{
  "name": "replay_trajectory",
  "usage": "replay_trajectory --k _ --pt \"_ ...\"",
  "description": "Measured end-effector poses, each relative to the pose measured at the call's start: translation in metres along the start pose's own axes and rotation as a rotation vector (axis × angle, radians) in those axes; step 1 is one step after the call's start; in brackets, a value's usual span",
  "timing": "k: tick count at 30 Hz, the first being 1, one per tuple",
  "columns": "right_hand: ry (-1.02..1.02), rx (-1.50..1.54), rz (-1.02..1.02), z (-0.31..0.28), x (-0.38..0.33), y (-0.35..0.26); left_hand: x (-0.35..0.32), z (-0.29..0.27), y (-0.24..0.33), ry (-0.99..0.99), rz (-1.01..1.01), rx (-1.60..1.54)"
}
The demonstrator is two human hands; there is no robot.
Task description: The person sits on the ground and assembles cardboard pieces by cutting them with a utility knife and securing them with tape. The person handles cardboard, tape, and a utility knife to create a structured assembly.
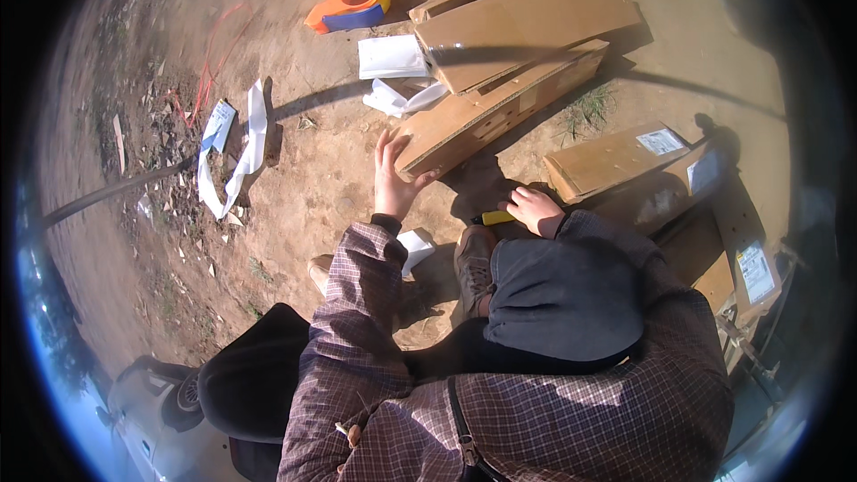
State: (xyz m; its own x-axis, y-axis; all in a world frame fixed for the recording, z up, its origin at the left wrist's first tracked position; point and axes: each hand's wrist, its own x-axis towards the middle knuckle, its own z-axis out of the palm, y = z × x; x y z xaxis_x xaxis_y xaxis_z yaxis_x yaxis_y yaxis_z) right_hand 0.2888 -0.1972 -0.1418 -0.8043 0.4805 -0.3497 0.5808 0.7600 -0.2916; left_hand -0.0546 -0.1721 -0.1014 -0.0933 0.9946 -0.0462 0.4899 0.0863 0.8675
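A long, narrow cardboard box (500, 116) lies on the bare dirt ahead of me. My left hand (397, 183) spans its near end, fingers along the left edge and thumb at the lower corner. Closer to my right knee, my right hand (534, 210) is closed around a slim yellow and black tool (495, 217). It looks like a utility knife, but its blade is not discernible. Another flat cardboard box (536, 27) rests partly over the long one. Beside their left ends lie a white paper packet (393, 57) and a crumpled white strip (406, 100).
An orange and blue tape dispenser (353, 4) stands farther off. To the left lie a curled white strip (250, 156) and red string (207, 80). Several labelled boxes (616, 161) are on the right. A white piece (415, 252) lies by my shoe (473, 268).
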Motion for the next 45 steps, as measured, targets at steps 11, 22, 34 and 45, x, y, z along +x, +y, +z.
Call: replay_trajectory --k 11,22,34,45 --pt "1.282 1.148 0.798 -0.143 0.004 0.149 -0.007 -0.049 0.058 0.020 -0.002 -0.304" --pt "0.979 2.011 0.886 -0.104 0.034 0.143 -0.030 -0.181 0.080 0.096 0.095 -0.297" --pt "0.572 0.591 0.635 -0.144 0.066 0.045 -0.078 -0.200 -0.098 0.522 -0.315 -0.002" --pt "0.229 0.074 -0.146 -0.201 0.169 -0.064 -0.032 -0.097 -0.018 0.300 -0.002 0.455"
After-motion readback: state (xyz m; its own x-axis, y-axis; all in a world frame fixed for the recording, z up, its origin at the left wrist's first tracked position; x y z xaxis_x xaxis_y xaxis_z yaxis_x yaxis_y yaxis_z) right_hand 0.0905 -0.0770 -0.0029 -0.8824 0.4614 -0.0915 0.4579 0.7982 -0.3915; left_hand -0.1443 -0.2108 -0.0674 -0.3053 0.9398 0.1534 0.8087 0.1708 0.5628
